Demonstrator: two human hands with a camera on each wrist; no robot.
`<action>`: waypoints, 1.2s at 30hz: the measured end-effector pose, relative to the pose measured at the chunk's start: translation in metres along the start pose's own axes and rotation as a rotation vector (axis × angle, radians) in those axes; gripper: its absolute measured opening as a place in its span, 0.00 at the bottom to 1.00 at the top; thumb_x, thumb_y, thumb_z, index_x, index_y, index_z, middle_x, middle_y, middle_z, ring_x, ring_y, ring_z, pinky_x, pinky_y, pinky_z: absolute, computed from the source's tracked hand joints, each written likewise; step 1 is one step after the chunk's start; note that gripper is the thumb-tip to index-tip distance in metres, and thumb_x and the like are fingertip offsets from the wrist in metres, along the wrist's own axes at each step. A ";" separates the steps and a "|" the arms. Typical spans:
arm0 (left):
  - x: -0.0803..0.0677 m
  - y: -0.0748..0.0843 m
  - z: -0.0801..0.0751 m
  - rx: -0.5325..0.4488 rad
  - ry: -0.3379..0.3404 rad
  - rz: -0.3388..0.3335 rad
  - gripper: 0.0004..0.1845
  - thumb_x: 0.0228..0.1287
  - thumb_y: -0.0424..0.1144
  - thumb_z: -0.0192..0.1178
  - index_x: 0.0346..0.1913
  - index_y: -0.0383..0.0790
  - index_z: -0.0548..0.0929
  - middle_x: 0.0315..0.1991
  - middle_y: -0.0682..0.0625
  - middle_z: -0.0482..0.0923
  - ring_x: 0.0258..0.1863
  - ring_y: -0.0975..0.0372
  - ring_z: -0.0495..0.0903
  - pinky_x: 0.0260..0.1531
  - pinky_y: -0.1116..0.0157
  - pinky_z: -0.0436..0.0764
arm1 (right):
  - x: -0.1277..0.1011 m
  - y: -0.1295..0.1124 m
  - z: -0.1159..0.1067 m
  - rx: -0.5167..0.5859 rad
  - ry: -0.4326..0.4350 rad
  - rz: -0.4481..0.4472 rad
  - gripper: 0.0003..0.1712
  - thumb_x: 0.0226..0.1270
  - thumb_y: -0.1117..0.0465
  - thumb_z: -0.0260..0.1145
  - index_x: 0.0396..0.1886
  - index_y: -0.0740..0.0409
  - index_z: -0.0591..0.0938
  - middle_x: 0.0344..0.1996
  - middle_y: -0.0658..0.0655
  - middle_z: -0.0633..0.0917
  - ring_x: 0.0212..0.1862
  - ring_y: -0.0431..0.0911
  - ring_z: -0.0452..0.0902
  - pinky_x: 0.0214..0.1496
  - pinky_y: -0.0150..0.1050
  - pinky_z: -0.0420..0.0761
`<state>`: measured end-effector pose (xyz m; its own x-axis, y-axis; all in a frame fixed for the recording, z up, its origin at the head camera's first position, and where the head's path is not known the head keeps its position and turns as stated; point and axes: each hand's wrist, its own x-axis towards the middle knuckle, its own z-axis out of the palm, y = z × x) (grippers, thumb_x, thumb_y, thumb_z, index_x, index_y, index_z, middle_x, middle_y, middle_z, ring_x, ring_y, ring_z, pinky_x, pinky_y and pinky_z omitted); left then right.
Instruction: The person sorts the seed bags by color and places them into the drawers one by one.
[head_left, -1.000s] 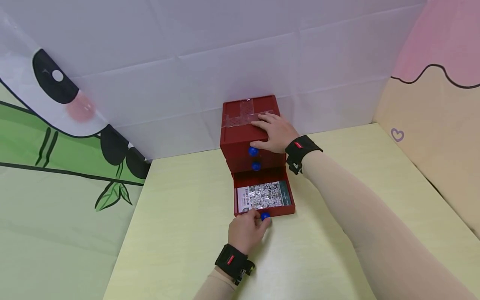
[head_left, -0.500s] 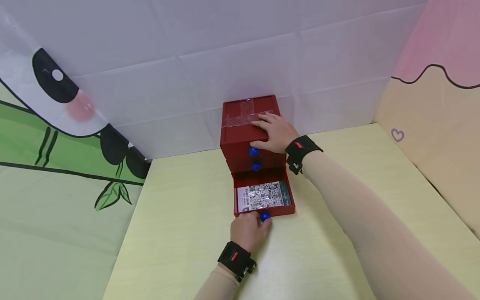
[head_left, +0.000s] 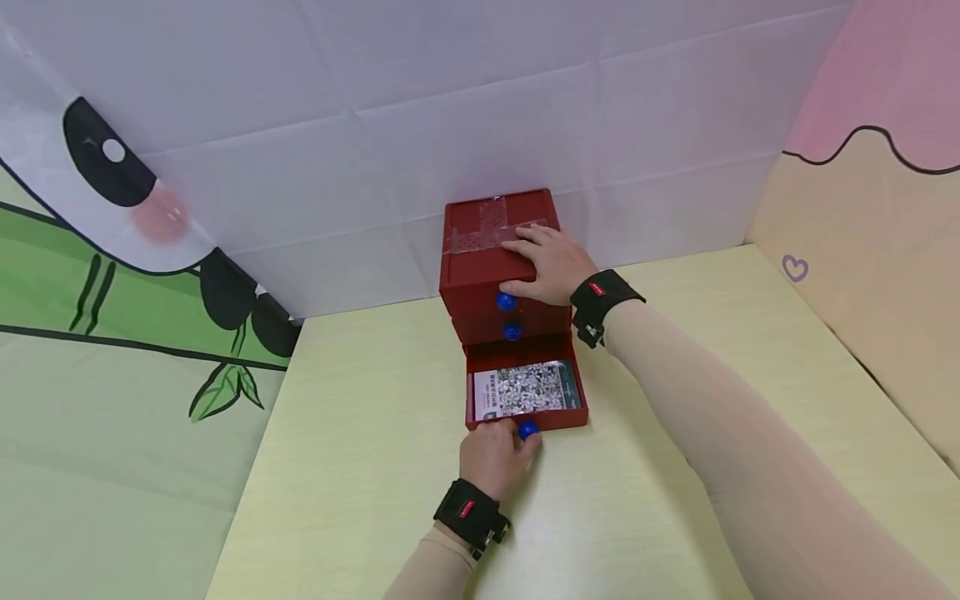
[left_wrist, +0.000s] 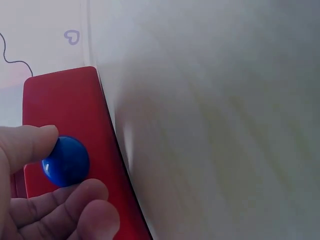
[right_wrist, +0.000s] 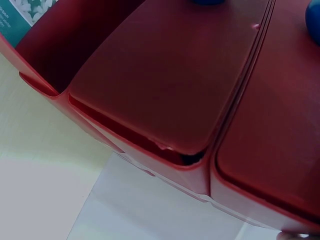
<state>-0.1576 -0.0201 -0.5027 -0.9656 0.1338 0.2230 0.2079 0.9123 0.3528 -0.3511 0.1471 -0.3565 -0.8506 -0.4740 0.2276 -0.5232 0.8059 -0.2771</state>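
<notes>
A small red drawer cabinet (head_left: pixel 482 265) with clear tape across its top stands against the back wall. Its bottom drawer (head_left: pixel 581 415) is pulled out, and a booklet (head_left: pixel 528 392) with a white-flower picture lies inside. My left hand (head_left: pixel 491 460) pinches that drawer's round blue knob (left_wrist: pixel 67 161) between thumb and fingers. On the cabinet's top lies my right hand (head_left: pixel 558 267), fingers spread, thumb over the front edge just above the upper blue knob (head_left: pixel 507 302). The middle drawer (right_wrist: pixel 165 70) is pushed in, its blue knob (head_left: pixel 512 332) below the upper one.
The cabinet stands on a pale yellow wood-grain table (head_left: pixel 360 433). Behind it hangs a whitish sheet (head_left: pixel 337 175), and a beige and pink printed panel (head_left: pixel 870 250) borders the table on the right. A green cartoon print (head_left: pixel 142 308) covers the left side.
My left wrist has shifted slightly right and up, its fingers settling around the bottom knob. The right hand and the pulled-out drawer stay where they were.
</notes>
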 end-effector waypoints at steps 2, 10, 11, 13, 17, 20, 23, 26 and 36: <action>0.002 -0.001 0.000 0.000 -0.006 -0.002 0.23 0.56 0.55 0.68 0.15 0.46 0.73 0.08 0.57 0.61 0.09 0.65 0.60 0.10 0.70 0.58 | 0.000 0.000 0.000 -0.001 0.001 0.000 0.46 0.56 0.32 0.62 0.72 0.45 0.66 0.72 0.56 0.61 0.74 0.55 0.49 0.72 0.57 0.45; 0.011 -0.005 0.000 0.013 -0.006 0.003 0.23 0.56 0.56 0.68 0.15 0.46 0.73 0.08 0.57 0.60 0.09 0.65 0.60 0.10 0.70 0.57 | 0.001 0.001 0.000 -0.003 0.007 -0.003 0.46 0.56 0.31 0.62 0.72 0.45 0.66 0.72 0.56 0.61 0.74 0.55 0.49 0.73 0.57 0.45; 0.012 -0.006 0.000 0.017 -0.002 0.007 0.23 0.56 0.56 0.67 0.15 0.46 0.72 0.08 0.57 0.60 0.09 0.64 0.59 0.10 0.69 0.56 | 0.001 0.001 0.000 -0.002 0.007 -0.003 0.46 0.56 0.31 0.62 0.72 0.45 0.66 0.72 0.56 0.61 0.74 0.55 0.49 0.73 0.57 0.45; 0.014 -0.007 0.000 0.025 0.000 0.008 0.24 0.56 0.56 0.67 0.15 0.46 0.71 0.08 0.57 0.60 0.08 0.65 0.59 0.10 0.69 0.56 | 0.001 0.000 0.000 -0.006 0.009 -0.003 0.46 0.56 0.31 0.62 0.72 0.45 0.66 0.72 0.56 0.61 0.74 0.55 0.49 0.73 0.57 0.45; 0.020 -0.008 -0.001 0.024 -0.012 -0.001 0.24 0.57 0.56 0.66 0.15 0.45 0.71 0.09 0.56 0.61 0.09 0.64 0.60 0.10 0.68 0.57 | 0.001 0.001 0.000 -0.010 0.007 -0.002 0.46 0.56 0.31 0.62 0.72 0.45 0.66 0.72 0.56 0.61 0.74 0.55 0.49 0.73 0.57 0.45; 0.025 -0.009 -0.001 0.033 -0.024 -0.010 0.23 0.58 0.56 0.66 0.17 0.44 0.73 0.10 0.55 0.63 0.09 0.63 0.62 0.10 0.68 0.58 | 0.001 0.001 0.001 -0.010 0.007 -0.002 0.46 0.56 0.31 0.62 0.72 0.45 0.66 0.72 0.56 0.61 0.74 0.54 0.50 0.72 0.57 0.46; 0.030 -0.012 -0.001 0.050 -0.030 -0.014 0.22 0.58 0.57 0.65 0.21 0.43 0.76 0.11 0.55 0.64 0.10 0.63 0.63 0.11 0.69 0.60 | 0.001 0.000 0.001 -0.009 0.009 -0.001 0.46 0.56 0.31 0.62 0.72 0.44 0.66 0.72 0.56 0.62 0.74 0.54 0.50 0.72 0.57 0.46; 0.034 -0.013 -0.002 0.046 -0.038 -0.024 0.22 0.59 0.57 0.64 0.22 0.42 0.77 0.12 0.54 0.64 0.11 0.63 0.64 0.12 0.69 0.61 | 0.001 -0.001 0.001 -0.011 0.007 -0.001 0.46 0.56 0.31 0.62 0.71 0.44 0.67 0.72 0.56 0.61 0.74 0.54 0.49 0.72 0.57 0.45; 0.042 -0.007 -0.009 0.020 -0.080 -0.029 0.23 0.59 0.56 0.65 0.19 0.44 0.72 0.11 0.54 0.62 0.11 0.62 0.63 0.12 0.68 0.60 | 0.000 -0.001 0.001 -0.010 0.016 -0.007 0.45 0.56 0.32 0.62 0.71 0.45 0.67 0.72 0.56 0.62 0.73 0.55 0.50 0.72 0.57 0.48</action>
<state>-0.1977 -0.0241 -0.4873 -0.9808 0.1367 0.1394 0.1770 0.9238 0.3395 -0.3505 0.1464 -0.3573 -0.8461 -0.4736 0.2447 -0.5283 0.8062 -0.2663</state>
